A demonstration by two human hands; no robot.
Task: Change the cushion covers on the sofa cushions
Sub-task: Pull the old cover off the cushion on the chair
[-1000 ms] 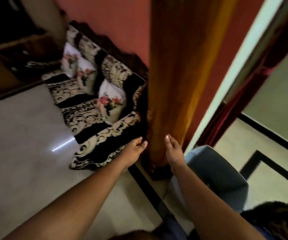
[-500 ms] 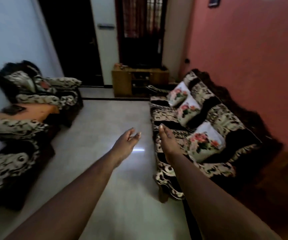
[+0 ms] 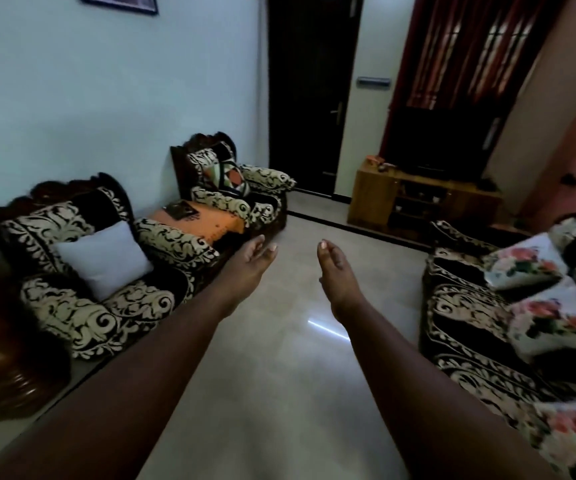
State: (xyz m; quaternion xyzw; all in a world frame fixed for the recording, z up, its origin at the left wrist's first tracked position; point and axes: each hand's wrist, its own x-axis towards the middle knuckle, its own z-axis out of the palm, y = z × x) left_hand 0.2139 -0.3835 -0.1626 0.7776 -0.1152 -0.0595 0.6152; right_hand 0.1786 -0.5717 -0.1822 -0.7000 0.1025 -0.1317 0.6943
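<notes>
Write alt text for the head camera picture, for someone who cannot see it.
Two bare arms reach forward over a pale floor, left hand and right hand open and holding nothing. A patterned armchair with a plain grey cushion stands to the left; a sofa with floral cushions to the right.

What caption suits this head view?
Both hands, left and right, empty above the floor between plain cushion and floral cushions.

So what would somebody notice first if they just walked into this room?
Probably the two bare hands, left hand and right hand, stretched out empty over the shiny floor. Then the plain grey square cushion on the black-and-cream patterned armchair at left, and the flowery white cushions on the sofa at right.
</notes>
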